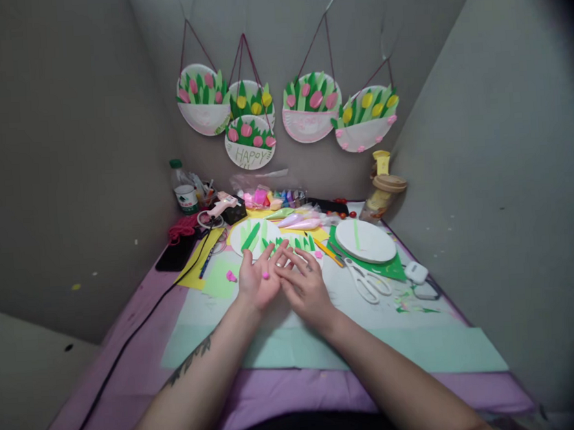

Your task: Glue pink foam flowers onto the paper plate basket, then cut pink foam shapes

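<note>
Just in front of the paper plate (247, 232), the left hand (257, 282) is lying open with a small pink piece (265, 276) resting on its palm, while the right hand (305, 286), unclenched and grasping nothing, is touching the left's fingertips.

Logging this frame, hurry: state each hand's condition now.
Left hand: open, small pink piece against its fingers.
Right hand: open, fingertips touching the left hand, holding nothing visible.

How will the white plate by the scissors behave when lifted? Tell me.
The plate looks like thin paper, so probably light and slightly floppy at the rim. Lying flat, it should slide, not roll. The green strip on it may slip off if unglued.
</note>
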A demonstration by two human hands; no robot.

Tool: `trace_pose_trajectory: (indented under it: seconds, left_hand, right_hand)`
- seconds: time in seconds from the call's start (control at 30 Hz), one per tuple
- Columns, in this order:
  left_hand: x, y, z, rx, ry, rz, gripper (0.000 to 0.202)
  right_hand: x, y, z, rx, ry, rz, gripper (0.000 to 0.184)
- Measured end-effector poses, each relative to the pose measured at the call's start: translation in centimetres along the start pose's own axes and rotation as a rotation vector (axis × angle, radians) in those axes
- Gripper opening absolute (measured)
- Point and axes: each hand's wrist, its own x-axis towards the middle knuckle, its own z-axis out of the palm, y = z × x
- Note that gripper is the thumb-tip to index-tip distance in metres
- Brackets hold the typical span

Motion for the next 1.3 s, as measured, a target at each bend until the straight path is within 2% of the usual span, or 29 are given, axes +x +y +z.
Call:
trace_pose_trajectory:
  seconds: [0.23,0.47,0.53,0.63,0.73,0.83,0.9,0.97,1.03,1.1,1.3]
  left_hand:
    - [0.0,-0.2,-0.2,0.037,-0.008,-0.045,0.071]
    - [-0.2,-0.5,0.2,0.155,0.055,-0.059,0.062]
    - [-0.1,0.2,0.2,0.177,0.072,-0.008,0.059]
    - [0.1,2.6,-0.2,0.272,0.117,0.191,0.043]
    - [0.2,5.3,-1.5,0.551,0.203,0.409,0.025]
    - [0.1,6.9,-3.6,1.091,0.225,0.580,0.022]
    - [0.0,7.1,-5.2,1.457,0.160,0.609,0.014]
    - [0.0,6.9,-6.5,1.705,0.099,0.583,0.011]
    - [0.1,6.5,-7.4,1.811,0.077,0.569,0.014]
    - [0.2,6.3,-7.8,1.829,0.067,0.574,0.015]
    - [0.3,6.2,-7.6,1.990,0.087,0.485,0.021]
  right_hand:
    - [0.1,-0.7,0.4,0.046,0.001,0.040,0.017]
    - [0.2,-0.5,0.7,0.173,-0.022,0.131,0.011]
    - [0.4,-0.2,0.4,0.211,-0.011,0.168,0.010]
    - [0.7,0.5,-0.2,0.202,0.003,0.194,0.010]
    - [1.1,1.4,0.2,0.158,-0.065,0.187,0.009]
    - [1.4,2.1,2.0,0.110,-0.193,0.140,0.009]
    - [1.7,2.4,3.6,0.066,-0.259,0.105,0.010]
    - [1.9,2.8,5.0,0.028,-0.305,0.087,0.012]
    - [2.0,3.2,5.9,0.009,-0.339,0.087,0.013]
    - [2.2,3.4,6.2,-0.004,-0.367,0.093,0.014]
    - [2.4,3.4,6.3,-0.042,-0.462,0.145,0.017]
